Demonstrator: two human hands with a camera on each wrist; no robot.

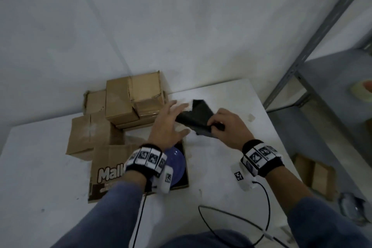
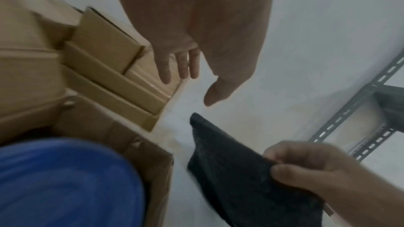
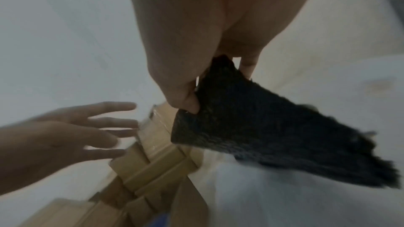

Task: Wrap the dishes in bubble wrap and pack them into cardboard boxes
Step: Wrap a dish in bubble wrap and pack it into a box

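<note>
The right hand (image 1: 227, 127) pinches one corner of a black sheet (image 1: 196, 120) between thumb and curled fingers; the right wrist view shows the thumb pressed on the sheet's near edge. I take the sheet for the wrap, although it looks dark and its texture is blurred. From this hand the sheet runs toward about 10 o'clock in the head view, so its long axis lies slanted from lower right to upper left, and its far corner stands up a little above the table (image 1: 231, 177).

The left hand (image 1: 168, 125) is open, fingers straight and spread, holding nothing. It is just beside the free side of the sheet, which lies at about 3 o'clock from its fingertips. Whether the fingers already touch the sheet I cannot tell; in the left wrist view there is a gap between thumb and sheet.

The blue dish (image 1: 176, 164) lies unwrapped in the open box (image 1: 104, 177), at 6 o'clock from the left hand, partly hidden under that wrist. Closed boxes (image 1: 128, 102) are stacked at 10 o'clock from the left hand.

In my judgement the coming move is for the left hand to take the free edge, because it is the nearer hand, and then both hands can spread the sheet.
</note>
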